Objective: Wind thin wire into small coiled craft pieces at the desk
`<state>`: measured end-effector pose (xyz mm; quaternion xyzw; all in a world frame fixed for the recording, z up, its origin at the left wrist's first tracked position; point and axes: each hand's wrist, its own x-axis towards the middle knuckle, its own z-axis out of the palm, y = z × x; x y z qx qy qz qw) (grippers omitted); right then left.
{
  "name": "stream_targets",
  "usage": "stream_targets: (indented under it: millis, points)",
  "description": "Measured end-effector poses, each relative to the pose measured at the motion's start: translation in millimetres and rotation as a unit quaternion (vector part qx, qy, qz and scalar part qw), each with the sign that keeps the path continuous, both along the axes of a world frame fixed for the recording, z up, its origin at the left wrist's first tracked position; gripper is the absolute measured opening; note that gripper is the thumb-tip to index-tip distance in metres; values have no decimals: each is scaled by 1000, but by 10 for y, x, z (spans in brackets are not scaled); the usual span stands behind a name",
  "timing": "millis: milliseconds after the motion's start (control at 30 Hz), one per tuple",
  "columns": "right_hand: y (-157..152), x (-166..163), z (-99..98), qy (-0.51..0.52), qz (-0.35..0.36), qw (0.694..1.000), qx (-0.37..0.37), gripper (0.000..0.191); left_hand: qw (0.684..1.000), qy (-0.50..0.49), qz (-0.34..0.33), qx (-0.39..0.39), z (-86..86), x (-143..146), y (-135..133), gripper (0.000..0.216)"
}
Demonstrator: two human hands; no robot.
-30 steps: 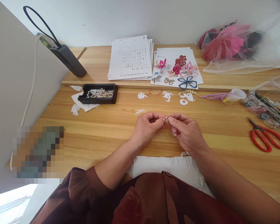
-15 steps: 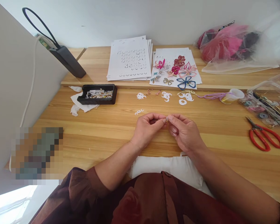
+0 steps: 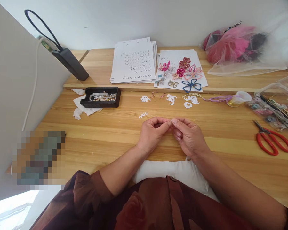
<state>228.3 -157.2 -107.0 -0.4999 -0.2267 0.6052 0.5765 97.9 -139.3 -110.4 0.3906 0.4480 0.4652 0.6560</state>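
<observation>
My left hand point(image 3: 153, 132) and my right hand point(image 3: 188, 135) meet at the fingertips above the middle of the wooden table point(image 3: 98, 140). Between them they pinch a tiny pale piece point(image 3: 171, 121), mostly hidden by my fingers. Nearest to my left hand lie a few small white curled cut-outs point(image 3: 143, 115). Farther ahead are more white curled pieces point(image 3: 171, 99) and small copper wire coils point(image 3: 154, 95). Beyond those, a white sheet point(image 3: 158, 83) carries finished flower and butterfly shapes made of coloured cord point(image 3: 184, 64).
A black tray of beads point(image 3: 100, 97) sits on a white cloth point(image 3: 85, 107) to the left. Red-handled scissors point(image 3: 270, 140), a plastic box of parts point(image 3: 276, 107) and a small cup point(image 3: 240, 99) lie right. A white cushion point(image 3: 170, 171) lies at the front edge.
My fingertips have closed in around the tiny pale piece, which showed between them earlier and is now mostly hidden. Both hands stay in about the same place.
</observation>
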Motion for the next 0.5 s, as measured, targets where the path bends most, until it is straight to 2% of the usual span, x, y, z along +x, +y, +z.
stream_targets:
  millis: [200,367,500]
  points:
    - [-3,21,11,-4,31,999,13,26,1000,-9,-1,-11,13,-20,28,29]
    - [1,25,-14,-49,34,996,60,22,1000,-22,10,-14,23,-50,66,28]
    - [2,27,-14,-56,39,996,63,21,1000,-20,3,-9,40,-58,70,27]
